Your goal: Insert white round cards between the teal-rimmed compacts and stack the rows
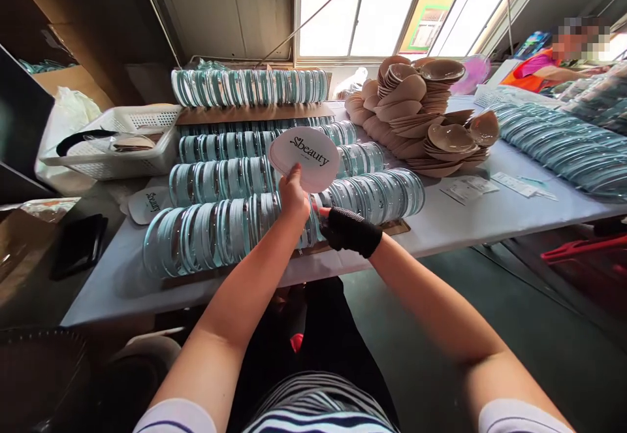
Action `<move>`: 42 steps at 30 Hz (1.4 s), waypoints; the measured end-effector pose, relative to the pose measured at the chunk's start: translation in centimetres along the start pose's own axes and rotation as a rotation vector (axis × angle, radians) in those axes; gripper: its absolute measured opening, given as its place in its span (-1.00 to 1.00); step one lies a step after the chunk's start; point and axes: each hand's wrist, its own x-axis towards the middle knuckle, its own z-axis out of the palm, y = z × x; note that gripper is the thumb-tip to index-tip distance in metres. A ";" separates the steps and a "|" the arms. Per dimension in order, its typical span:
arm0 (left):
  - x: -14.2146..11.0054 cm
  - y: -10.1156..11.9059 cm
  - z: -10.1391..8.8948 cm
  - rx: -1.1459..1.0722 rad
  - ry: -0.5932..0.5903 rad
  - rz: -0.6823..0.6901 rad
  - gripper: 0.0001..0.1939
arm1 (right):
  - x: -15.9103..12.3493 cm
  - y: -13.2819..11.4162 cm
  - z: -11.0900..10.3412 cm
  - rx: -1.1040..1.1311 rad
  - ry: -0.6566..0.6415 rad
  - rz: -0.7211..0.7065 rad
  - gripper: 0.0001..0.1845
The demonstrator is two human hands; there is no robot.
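My left hand (294, 196) is closed on a small stack of white oval cards (313, 152), the top one printed "Sbeauty" in black. The cards are held tilted above the rows on the table. My right hand (349, 229), in a black fingerless glove, is at the front row of round, teal-edged clear plastic packs (215, 234) standing on edge. Its fingers are curled and partly hidden among the packs, so what they grip cannot be made out. Behind lie more such rows (215, 181). Another printed oval card (147, 204) rests at the front row's left end.
Beige cup-shaped shells (401, 113) are piled at the back of the white table (441, 227). A white perforated basket (117, 165) stands left. Small paper packets (467, 189) lie right of the rows. More teal packs (553, 145) fill the right side, near another person (533, 77).
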 end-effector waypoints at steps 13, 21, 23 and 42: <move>-2.6 0.8 -0.8 0.082 -0.103 0.104 -0.67 | 2.6 -4.5 -2.5 -1.063 0.871 -1.063 -0.42; -4.0 2.8 -3.0 0.117 -0.152 0.174 -0.67 | 1.7 -2.5 1.7 -1.049 0.969 -1.120 -0.39; -4.2 3.0 -3.2 0.092 -0.148 0.140 -0.72 | 1.3 -2.4 2.9 -1.004 0.930 -1.076 -0.48; 0.9 4.4 -2.8 -0.123 -0.058 -0.149 -0.78 | -4.8 4.6 6.5 -1.431 0.719 -0.077 -0.52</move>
